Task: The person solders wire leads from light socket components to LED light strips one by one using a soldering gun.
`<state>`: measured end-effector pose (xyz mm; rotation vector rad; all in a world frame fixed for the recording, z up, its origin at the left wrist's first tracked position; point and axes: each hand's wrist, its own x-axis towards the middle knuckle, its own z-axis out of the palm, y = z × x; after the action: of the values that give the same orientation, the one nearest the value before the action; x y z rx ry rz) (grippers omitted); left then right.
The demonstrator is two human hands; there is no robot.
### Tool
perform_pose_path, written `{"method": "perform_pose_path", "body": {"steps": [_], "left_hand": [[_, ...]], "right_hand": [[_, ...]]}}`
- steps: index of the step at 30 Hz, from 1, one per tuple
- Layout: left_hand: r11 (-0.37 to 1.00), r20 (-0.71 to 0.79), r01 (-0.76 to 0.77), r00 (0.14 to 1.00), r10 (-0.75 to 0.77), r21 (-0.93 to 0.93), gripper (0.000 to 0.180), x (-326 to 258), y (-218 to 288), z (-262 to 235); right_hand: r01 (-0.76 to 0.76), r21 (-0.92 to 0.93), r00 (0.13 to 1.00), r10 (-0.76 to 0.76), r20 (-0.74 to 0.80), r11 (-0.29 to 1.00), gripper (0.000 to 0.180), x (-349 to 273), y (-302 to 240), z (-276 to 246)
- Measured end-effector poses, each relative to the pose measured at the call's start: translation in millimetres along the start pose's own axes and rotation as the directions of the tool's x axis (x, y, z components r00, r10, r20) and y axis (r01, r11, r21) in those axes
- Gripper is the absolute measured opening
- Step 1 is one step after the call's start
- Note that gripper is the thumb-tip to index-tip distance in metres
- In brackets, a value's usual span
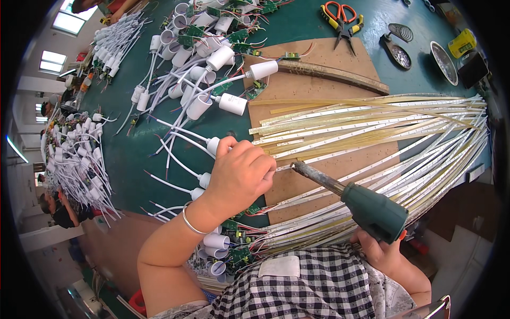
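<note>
My right hand [380, 249] grips a soldering iron [374, 211] with a dark green handle. Its dark metal barrel slants up and left, and the tip is at the end of a thin white LED strip. My left hand [241, 170] is closed in a pinch right beside that tip; what its fingers hold is hidden. LED strips [329, 125], white and yellowish, lie fanned across a brown board [313, 204] and gather at the right. Left of my left hand are white lamp sockets [204, 179] with white cables.
A heap of white sockets and green circuit boards [194, 40] covers the back left. A wooden bar [334, 75] crosses the board. Beyond it are orange-handled pliers [342, 26], an iron stand [399, 53] and a round metal dish [444, 63]. Other people work at the far left.
</note>
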<state>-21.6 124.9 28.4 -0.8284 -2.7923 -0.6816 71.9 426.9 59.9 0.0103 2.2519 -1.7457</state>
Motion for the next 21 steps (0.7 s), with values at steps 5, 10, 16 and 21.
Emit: {"method": "perform_pose_path", "body": {"steps": [5, 10, 16, 21], "left_hand": [[1.000, -0.001, -0.016, 1.000, 0.016, 0.002, 0.020, -1.5, -0.8, 1.6], [0.999, -0.027, -0.019, 0.999, 0.018, -0.033, 0.021, -2.5, -0.9, 2.0], [0.999, -0.036, -0.020, 0.999, 0.019, -0.029, 0.022, -2.3, -1.0, 2.7], [1.000, -0.042, -0.017, 0.999, 0.016, -0.023, 0.021, -2.6, -1.2, 2.9]], "right_hand": [[-0.042, 0.018, 0.999, 0.042, 0.009, 0.999, 0.027, -0.9, -2.4, -0.4], [-0.017, 0.002, 0.994, 0.016, 0.107, 1.000, 0.026, 4.8, -7.6, 2.2], [-0.048, -0.087, 0.985, 0.061, 0.161, 0.995, 0.027, 5.7, -8.7, 0.7], [-0.011, -0.096, 0.980, 0.030, 0.199, 0.995, 0.029, 14.2, -14.6, 1.2]]}}
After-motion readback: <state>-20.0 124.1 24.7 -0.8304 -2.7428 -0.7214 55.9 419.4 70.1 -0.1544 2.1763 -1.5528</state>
